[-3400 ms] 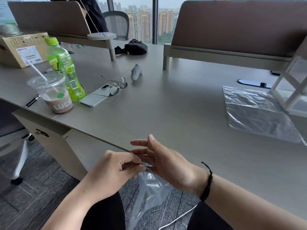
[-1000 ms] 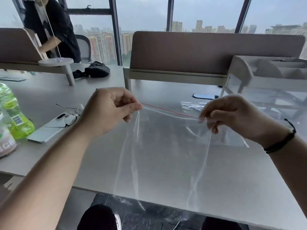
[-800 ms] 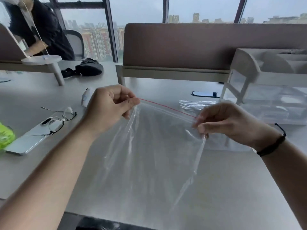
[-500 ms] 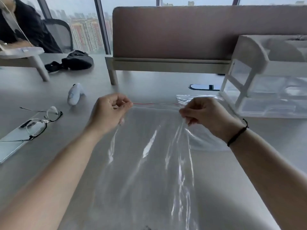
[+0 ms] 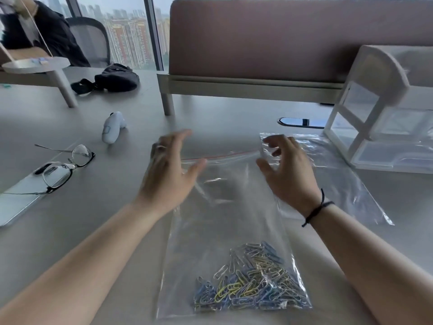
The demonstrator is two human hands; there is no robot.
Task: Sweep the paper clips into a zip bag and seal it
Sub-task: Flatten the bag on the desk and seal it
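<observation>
We judge the task nearly finished: the paper clips (image 5: 251,280) already lie heaped inside the zip bag (image 5: 225,221), and what may remain is only a check of the seal, which we cannot confirm as pressed shut from here.

Well to the left of our left hand (image 5: 169,170) lie thin wire-rimmed glasses (image 5: 63,167) on a flat, pale slab, with a smooth white rounded device (image 5: 112,127) a little beyond them. The left hand hovers with its grip open, fingers spread and blurred, holding nothing, just over the bag's top left corner.

Between the two hands runs the bag's red zip line (image 5: 222,156); the bag itself is clear, glossy, creased film lying flat on the matte grey tabletop (image 5: 117,207). The clips, bent wire in blue, yellow and silver, bunch at the bottom, near our wrists.

Our right hand (image 5: 287,171) is likewise unclenched, fingers loosely bent above the top right corner. Beyond it lies a second clear bag (image 5: 346,179), then a white translucent drawer unit (image 5: 379,127).
</observation>
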